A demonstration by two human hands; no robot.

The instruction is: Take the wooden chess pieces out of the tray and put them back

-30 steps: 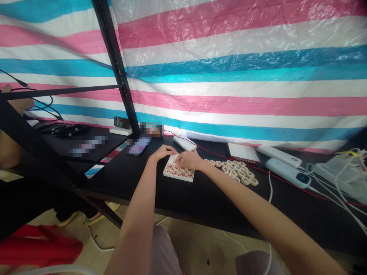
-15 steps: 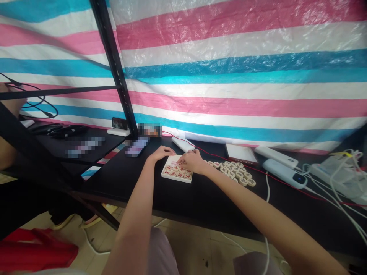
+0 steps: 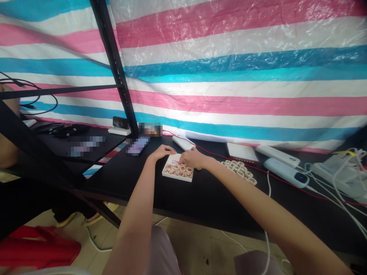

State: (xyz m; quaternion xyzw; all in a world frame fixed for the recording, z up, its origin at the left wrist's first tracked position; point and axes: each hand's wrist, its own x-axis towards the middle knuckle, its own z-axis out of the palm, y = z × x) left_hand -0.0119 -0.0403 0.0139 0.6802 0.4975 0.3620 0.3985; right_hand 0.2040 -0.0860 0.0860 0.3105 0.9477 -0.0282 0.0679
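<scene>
A: Now, entry one: where is the tray?
B: The tray (image 3: 177, 173) sits on the black table (image 3: 200, 196), straight ahead of you, filled with discs (image 3: 180, 170) marked in red.
A: And your hands?
B: Your left hand (image 3: 162, 152) lies loosely spread on the tray's far left corner. Your right hand (image 3: 195, 159) is over its far right side, fingertips drawn together on a disc; pinching or merely touching, I cannot tell. Loose discs (image 3: 239, 170) lie just right of the tray.

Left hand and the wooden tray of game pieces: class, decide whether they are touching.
Touching. The head view shows the left hand lying against the far left corner of the wooden tray, with no gap between.
</scene>
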